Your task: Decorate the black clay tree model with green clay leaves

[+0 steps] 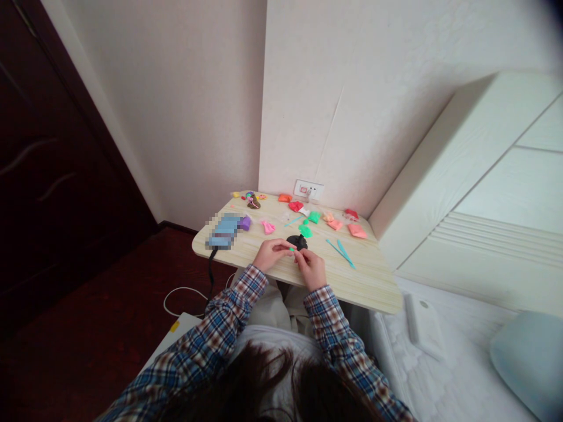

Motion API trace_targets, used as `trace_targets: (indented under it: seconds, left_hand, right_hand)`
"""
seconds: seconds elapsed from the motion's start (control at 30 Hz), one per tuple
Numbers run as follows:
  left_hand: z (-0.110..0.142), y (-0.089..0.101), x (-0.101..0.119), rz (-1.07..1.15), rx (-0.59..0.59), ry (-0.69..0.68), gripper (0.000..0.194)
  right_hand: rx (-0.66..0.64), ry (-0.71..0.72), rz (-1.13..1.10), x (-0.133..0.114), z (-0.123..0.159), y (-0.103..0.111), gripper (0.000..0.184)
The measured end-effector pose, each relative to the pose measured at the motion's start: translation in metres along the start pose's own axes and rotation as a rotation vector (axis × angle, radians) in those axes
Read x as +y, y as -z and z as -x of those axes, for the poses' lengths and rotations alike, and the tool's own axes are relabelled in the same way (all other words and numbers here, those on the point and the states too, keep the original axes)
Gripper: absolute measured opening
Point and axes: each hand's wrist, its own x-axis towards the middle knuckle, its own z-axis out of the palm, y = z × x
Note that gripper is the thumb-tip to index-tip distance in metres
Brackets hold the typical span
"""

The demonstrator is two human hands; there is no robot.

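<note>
Fingers of the left hand [271,253] are pinching a small green clay piece [291,249] just beside the black disc [297,241]; whether the right hand's [311,268] are clamping too, I cannot tell. Light, even pressure is probably serving best.

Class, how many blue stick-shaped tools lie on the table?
3: a broad stick and a slim stick, right of the right hand; a thin stick farther back, to its left. Others may be hidden.

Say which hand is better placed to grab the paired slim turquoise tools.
Probably the right hand: the slim turquoise tools lie on its side, nearer than to the left hand; both hands meet at a small bright-green lump.
</note>
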Motion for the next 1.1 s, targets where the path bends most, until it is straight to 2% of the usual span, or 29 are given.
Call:
trace_targets:
  seconds: [0.23,0.53,0.73,0.93,1.1]
  left_hand:
    - [-0.003,0.001,-0.007,-0.037,0.032,0.000,0.018]
    - [-0.001,0.001,-0.002,-0.061,-0.030,-0.058,0.016]
    - [0.000,0.000,-0.002,-0.068,-0.040,-0.076,0.021]
    - [0.000,0.000,-0.002,-0.076,-0.067,-0.095,0.018]
    - [0.000,0.001,0.004,-0.096,-0.063,-0.135,0.019]
  right_hand:
    - [0.025,-0.012,-0.010,0.000,0.001,0.000,0.044]
    - [-0.013,0.021,-0.035,-0.005,0.001,0.001,0.032]
    - [-0.045,0.046,-0.027,-0.006,0.001,0.000,0.035]
    - [-0.071,0.066,-0.016,-0.004,0.001,0.000,0.037]
    - [-0.029,0.052,-0.016,-0.004,0.001,0.000,0.038]
